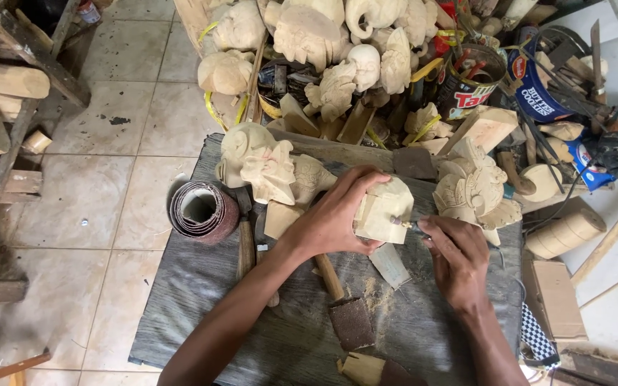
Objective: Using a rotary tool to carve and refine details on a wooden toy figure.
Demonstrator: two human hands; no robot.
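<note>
Fingers first: the left hand (334, 218) is curled tight around a pale, blocky, half-carved wooden figure (384, 209), thumb underneath, fingertips spread over its top, pinning it just above the worktop. The right hand (458, 259) is pinched closed on a thin metal-tipped rotary carving tool (403, 224), its tip touching the block's right face. Both forearms reach in from the bottom edge, the left one angled long across the bench.

The figure sits at the centre of a grey, dust-strewn cloth-covered work surface (202, 314). Sawdust lies just below the hands, beside a small brown square of sandpaper (352, 323) and a wooden tool handle (329, 276). To the left lies a brown roll of sandpaper (203, 211), on its side at the cloth's edge.

Behind the hands, a pale carved wooden mask with ornate headdress (472, 191) stands to the right, and a cluster of pale unfinished carvings (266, 166) to the left.

Further back, containers: a round tin can with a red and black label (471, 89) holds upright tools and sticks, and next to it a blue tin (538, 82) is likewise crammed. A heap of rounded pale carvings (309, 36) is piled beyond.

The floor is beige ceramic tile (101, 171), with rough timber offcuts (1, 93) stacked at far left.
</note>
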